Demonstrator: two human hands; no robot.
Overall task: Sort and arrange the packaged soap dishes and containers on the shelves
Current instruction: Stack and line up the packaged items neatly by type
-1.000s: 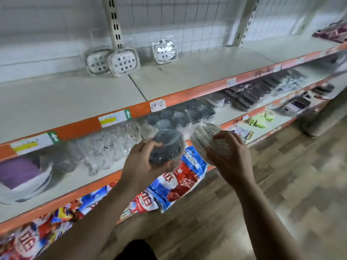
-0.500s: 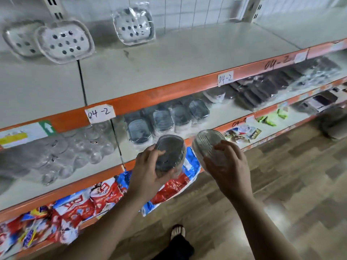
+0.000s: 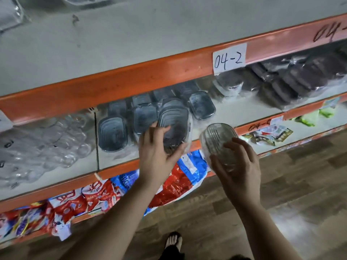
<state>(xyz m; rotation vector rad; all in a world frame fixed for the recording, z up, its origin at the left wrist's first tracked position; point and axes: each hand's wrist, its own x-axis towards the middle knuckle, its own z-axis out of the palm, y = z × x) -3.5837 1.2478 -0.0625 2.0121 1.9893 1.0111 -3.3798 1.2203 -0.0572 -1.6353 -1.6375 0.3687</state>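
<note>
Grey soap dish (image 3: 174, 124) gripped by left hand (image 3: 155, 158) over orange shelf edge (image 3: 116, 169), clear dish (image 3: 217, 139) held by right hand (image 3: 240, 166) beside

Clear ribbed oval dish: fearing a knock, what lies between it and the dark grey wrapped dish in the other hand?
No object, by the head view: only bare white shelf board and its orange edge show there.

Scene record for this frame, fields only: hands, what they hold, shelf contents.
left hand: grips wrapped grey dish at the front of the middle shelf
right hand: grips clear ribbed dish, off the shelf
middle shelf: row of grey dishes; clear containers to their left; dark packs to their right
label: "04-2", on the orange edge above
lower shelf: snack packets
</note>
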